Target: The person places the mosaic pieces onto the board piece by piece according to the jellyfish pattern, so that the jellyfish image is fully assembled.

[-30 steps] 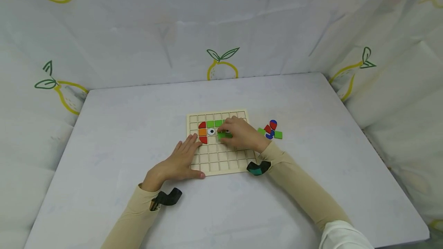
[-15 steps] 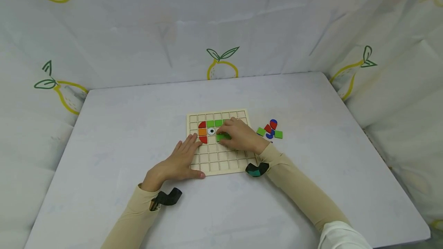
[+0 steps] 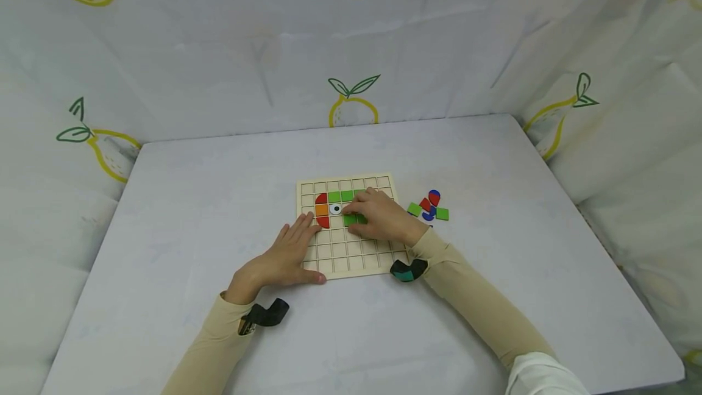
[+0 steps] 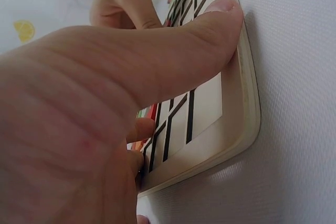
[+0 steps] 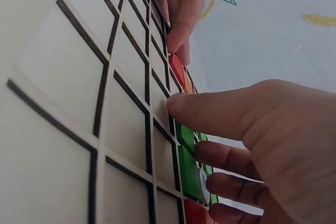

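A pale wooden grid board (image 3: 340,252) lies on the table. Set into it are two red rounded tiles (image 3: 322,199), an orange tile (image 3: 321,209), an eye tile (image 3: 335,208) and several green tiles (image 3: 340,196). My left hand (image 3: 285,256) rests spread on the board's left side, its thumb over the near edge in the left wrist view. The right hand (image 3: 381,215) lies over the tiles. In the right wrist view its thumb (image 5: 210,111) touches the grid and its bent fingers are right at the green tiles (image 5: 189,171); no held piece shows. The palm hides part of the pattern.
Just right of the board lies a small cluster of loose tiles, with green squares (image 3: 442,214), a red-and-blue teardrop (image 3: 434,197), a red piece (image 3: 425,204) and blue pieces (image 3: 428,216). A white lemon-print curtain (image 3: 230,66) hangs behind the table (image 3: 192,200).
My right hand has shifted slightly, its fingers staying at the green tiles. The left hand has stayed in place on the board.
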{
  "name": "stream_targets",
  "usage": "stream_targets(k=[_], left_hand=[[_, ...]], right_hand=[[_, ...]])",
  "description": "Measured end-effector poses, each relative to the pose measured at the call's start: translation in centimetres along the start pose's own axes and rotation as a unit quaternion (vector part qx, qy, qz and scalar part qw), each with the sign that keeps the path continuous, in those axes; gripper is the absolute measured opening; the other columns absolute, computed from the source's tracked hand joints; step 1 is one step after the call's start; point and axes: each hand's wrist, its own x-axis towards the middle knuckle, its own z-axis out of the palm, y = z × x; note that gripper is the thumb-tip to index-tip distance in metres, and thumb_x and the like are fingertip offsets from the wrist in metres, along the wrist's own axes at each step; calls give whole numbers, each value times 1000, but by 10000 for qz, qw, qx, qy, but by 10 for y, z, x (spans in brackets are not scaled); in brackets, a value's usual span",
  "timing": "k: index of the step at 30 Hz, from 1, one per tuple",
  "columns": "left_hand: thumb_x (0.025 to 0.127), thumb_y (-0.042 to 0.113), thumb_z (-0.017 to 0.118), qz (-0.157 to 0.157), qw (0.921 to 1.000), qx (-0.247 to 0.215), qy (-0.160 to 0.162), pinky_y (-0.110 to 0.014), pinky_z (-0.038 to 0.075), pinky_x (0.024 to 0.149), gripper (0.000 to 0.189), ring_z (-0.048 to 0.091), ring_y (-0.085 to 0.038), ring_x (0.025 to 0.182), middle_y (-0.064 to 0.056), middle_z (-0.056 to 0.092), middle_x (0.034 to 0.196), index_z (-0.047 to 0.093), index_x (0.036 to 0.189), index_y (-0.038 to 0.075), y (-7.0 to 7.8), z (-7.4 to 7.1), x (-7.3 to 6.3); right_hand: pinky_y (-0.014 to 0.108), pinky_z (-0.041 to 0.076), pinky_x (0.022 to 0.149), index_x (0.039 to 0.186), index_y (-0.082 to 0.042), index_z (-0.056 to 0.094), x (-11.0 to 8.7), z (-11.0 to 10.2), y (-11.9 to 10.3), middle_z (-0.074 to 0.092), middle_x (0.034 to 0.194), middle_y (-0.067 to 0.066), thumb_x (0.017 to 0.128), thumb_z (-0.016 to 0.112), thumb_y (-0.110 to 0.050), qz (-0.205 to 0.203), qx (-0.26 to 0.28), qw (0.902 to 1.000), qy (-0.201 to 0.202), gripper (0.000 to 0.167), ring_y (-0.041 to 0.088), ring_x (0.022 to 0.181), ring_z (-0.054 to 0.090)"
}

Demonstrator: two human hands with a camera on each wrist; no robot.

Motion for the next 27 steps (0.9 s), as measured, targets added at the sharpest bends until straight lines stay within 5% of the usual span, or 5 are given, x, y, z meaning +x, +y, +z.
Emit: stream_targets(k=[11, 19, 27], left_hand=[[82, 44, 82, -50, 10000, 35, -7, -61, 2, 127, 103, -3, -36, 160, -19, 2, 171, 26, 157, 1, 1, 1, 1], [82, 44, 82, -7, 10000, 54, 18, -62, 4, 127, 103, -2, -36, 160, -19, 2, 171, 26, 156, 1, -1, 1, 1], [82, 44, 82, 35, 10000, 56, 50, -63, 4, 126, 102, -2, -37, 160, -20, 2, 171, 26, 156, 1, -3, 2, 1]], right_hand=[[38, 49, 94, 126, -16, 72, -2, 0, 1, 68, 122, 4, 93, 74, -30, 51, 73, 10000, -24, 36, 23, 107, 55], [42, 48, 104, 127, -15, 71, -2, 1, 0, 67, 124, 4, 94, 72, -30, 151, 259, 9995, -117, 36, 24, 116, 56], [36, 49, 89, 125, -13, 71, -8, -14, 1, 68, 120, 4, 96, 70, -24, 175, 832, 9963, 102, 31, 22, 105, 54]])
